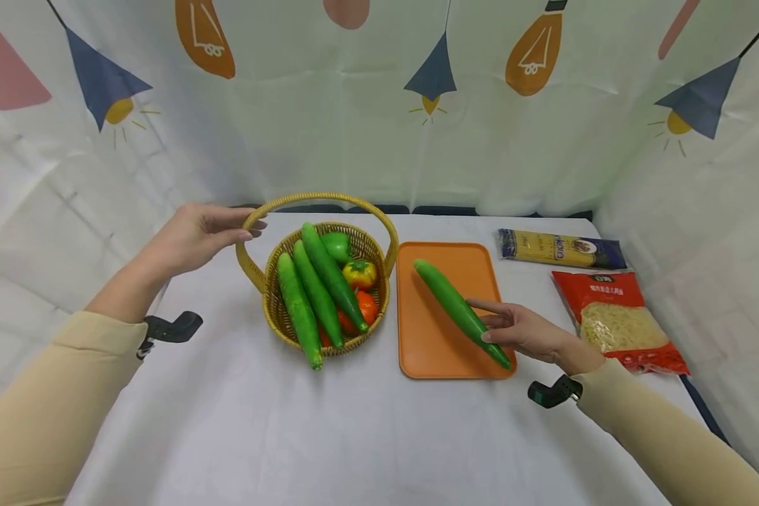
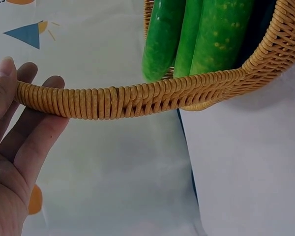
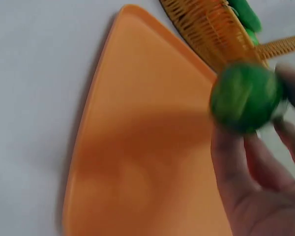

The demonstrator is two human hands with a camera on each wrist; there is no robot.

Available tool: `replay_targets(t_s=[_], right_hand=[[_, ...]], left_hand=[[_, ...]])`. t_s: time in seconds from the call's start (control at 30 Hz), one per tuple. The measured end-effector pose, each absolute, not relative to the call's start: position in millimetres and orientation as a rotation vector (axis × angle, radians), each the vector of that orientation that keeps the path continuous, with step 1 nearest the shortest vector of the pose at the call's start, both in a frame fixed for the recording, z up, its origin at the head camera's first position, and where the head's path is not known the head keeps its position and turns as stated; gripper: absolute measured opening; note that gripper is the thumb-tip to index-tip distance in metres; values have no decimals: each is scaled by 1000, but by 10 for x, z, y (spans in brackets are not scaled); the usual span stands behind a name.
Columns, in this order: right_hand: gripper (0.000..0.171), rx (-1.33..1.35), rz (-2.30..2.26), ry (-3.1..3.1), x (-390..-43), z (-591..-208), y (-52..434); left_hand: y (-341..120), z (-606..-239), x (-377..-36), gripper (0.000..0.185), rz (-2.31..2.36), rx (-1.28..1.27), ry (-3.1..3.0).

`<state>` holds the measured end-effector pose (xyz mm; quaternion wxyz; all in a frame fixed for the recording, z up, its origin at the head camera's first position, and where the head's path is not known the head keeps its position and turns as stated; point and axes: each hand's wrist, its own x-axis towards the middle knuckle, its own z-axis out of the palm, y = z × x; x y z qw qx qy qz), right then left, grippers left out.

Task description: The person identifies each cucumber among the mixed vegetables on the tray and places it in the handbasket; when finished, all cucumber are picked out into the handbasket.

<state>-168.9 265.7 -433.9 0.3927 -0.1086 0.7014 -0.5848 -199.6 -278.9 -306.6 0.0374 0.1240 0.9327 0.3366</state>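
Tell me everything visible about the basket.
The round basket is golden-brown and looks wicker, with a tall arched handle held by the left hand. It sits on the white table, beside the orange tray. Three cucumbers lie in it, the leftmost jutting out in front, with rounder green, yellow and red-orange vegetables.

The tray [image 1: 430,330] lies between the basket [image 1: 373,249], left, and two packets [image 1: 620,316], right.

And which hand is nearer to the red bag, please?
Right. The right hand holds a cucumber over the orange tray, on the side near the red bag; the left hand grips the basket handle, much farther off, on the tray's opposite side.
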Motion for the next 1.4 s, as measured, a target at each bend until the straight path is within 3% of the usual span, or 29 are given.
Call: replay_targets(t_s=[0.33,0.7,1.4], right_hand=[[76,-35,-1457,2115,-1732,-4548,1968],[79,32,-1222,2514,-1643,-4689,1310],[81,-41,-1299,2565,-1634,-4737,1111]], left_hand=[[-2782,-3084,-2003,44,1028,359,2858],[-2799,-3079,-2003,44,1039,419,2869],[-2798,-3073,-2004,44,1036,385,2860]])
